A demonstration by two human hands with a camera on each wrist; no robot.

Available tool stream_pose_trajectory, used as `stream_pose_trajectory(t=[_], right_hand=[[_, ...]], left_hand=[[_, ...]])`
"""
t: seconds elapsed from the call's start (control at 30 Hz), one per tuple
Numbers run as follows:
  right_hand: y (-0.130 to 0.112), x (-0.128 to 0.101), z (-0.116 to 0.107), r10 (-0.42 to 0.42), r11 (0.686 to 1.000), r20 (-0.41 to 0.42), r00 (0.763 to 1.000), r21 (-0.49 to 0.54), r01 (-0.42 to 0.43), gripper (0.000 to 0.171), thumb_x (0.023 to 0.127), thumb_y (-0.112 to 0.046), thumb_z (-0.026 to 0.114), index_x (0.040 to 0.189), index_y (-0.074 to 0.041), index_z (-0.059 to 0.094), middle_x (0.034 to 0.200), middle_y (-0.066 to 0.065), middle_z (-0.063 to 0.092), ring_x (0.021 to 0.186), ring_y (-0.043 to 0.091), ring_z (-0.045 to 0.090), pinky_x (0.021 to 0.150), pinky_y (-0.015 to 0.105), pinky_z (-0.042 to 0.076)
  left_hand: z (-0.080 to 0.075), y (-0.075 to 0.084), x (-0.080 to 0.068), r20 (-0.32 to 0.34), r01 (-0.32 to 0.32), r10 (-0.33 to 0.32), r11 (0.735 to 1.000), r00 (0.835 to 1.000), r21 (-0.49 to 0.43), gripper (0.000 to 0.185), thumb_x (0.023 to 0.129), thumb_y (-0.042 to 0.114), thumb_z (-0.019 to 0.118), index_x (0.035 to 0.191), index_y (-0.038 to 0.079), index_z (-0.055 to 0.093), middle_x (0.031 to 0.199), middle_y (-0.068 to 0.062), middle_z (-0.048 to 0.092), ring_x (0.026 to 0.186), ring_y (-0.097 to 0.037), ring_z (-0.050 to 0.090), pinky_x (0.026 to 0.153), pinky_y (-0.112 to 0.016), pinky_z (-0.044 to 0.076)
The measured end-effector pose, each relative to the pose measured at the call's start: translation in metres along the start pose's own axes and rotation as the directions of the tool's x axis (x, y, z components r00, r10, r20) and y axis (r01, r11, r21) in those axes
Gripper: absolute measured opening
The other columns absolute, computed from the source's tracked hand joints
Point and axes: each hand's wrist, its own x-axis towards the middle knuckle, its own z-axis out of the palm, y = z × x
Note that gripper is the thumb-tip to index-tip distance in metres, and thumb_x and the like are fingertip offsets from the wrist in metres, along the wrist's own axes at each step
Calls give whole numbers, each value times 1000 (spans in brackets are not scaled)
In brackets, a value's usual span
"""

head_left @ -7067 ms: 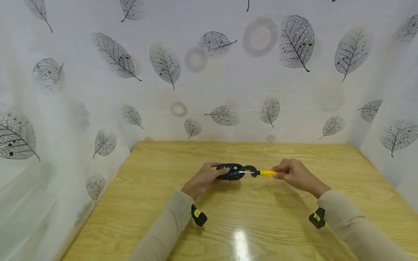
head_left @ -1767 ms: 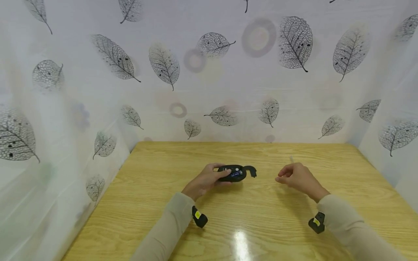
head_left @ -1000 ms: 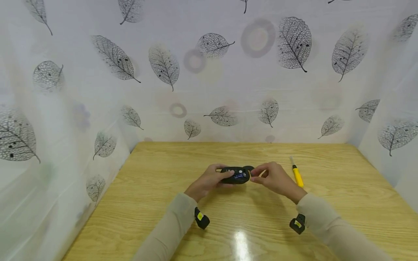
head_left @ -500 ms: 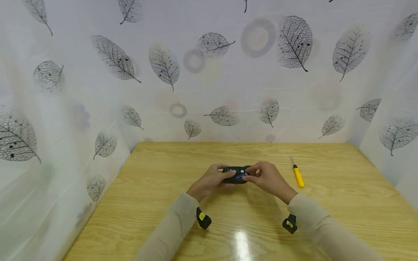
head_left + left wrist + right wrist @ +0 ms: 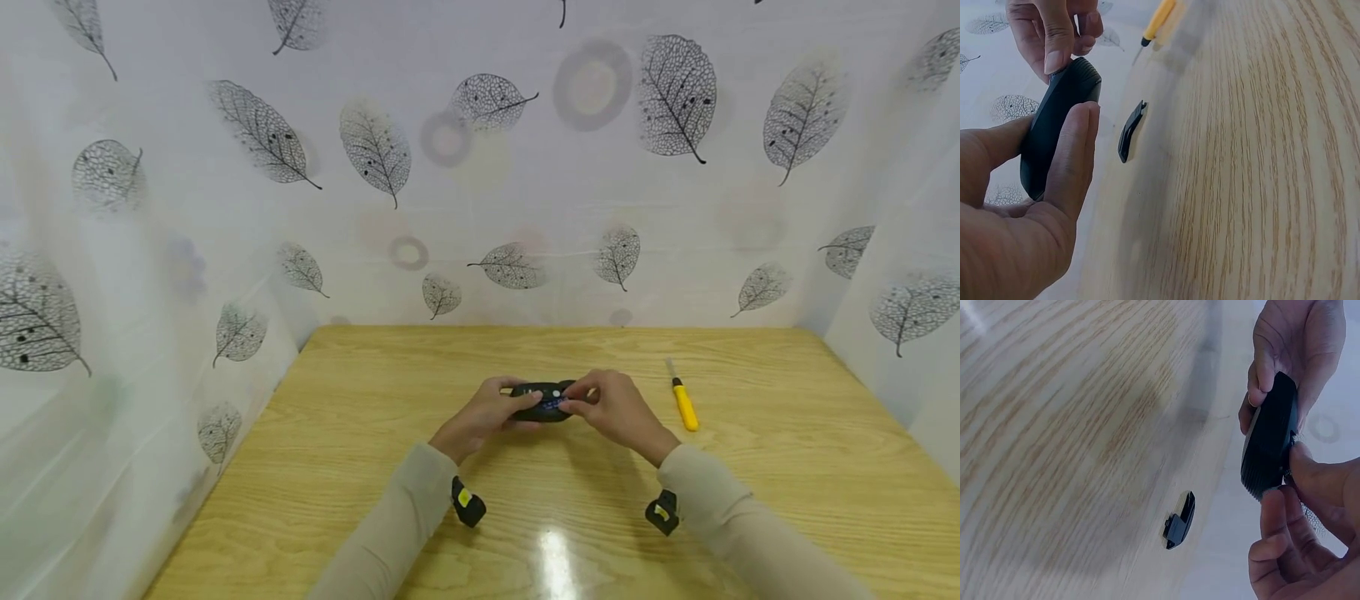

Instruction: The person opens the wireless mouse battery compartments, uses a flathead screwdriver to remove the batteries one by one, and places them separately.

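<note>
My left hand (image 5: 480,418) holds a black oval computer mouse (image 5: 538,413) above the table, underside up, with the thumb across its left part. A dark blue battery (image 5: 552,403) sits in the compartment on that underside. The thumb and forefinger of my right hand (image 5: 618,410) pinch at the battery's right end, partly covering it. In the left wrist view, the thumb of the right hand (image 5: 1054,31) is right at the mouse's ribbed end. The curved black battery cover (image 5: 1131,131) lies detached on the table below, mostly hidden behind the mouse and right hand in the head view.
A screwdriver (image 5: 684,406) with a yellow handle and black collar lies on the wooden table (image 5: 375,367), right of my right hand. A white curtain (image 5: 510,167) with a leaf print hangs behind and along the sides.
The screwdriver, earlier in the right hand at the battery, was laid down on the right. The right hand then came left to the mouse and its fingers closed at the battery.
</note>
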Motion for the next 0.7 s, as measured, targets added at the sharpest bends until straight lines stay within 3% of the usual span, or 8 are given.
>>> stream_pose_trajectory(t=[0.27, 0.7], right_hand=[[1, -1, -7, -5, 1000, 29, 1000, 14, 5, 13, 92, -14, 77, 101, -6, 80, 98, 7, 75, 76, 16, 65, 61, 31, 57], [5, -1, -25, 16, 1000, -2, 1000, -20, -16, 15, 92, -11, 76, 104, -4, 79, 98, 9, 75, 80, 20, 68, 67, 38, 59]], left_hand=[[1, 0, 0, -7, 1, -1, 1000, 1000, 9, 47, 100, 13, 67, 140, -6, 50, 126, -23, 56, 97, -28, 71, 88, -37, 60], [-3, 0, -1, -23, 17, -17, 1000, 1000, -8, 49, 99, 11, 68, 141, -5, 49, 128, -25, 54, 101, -33, 71, 84, -35, 61]])
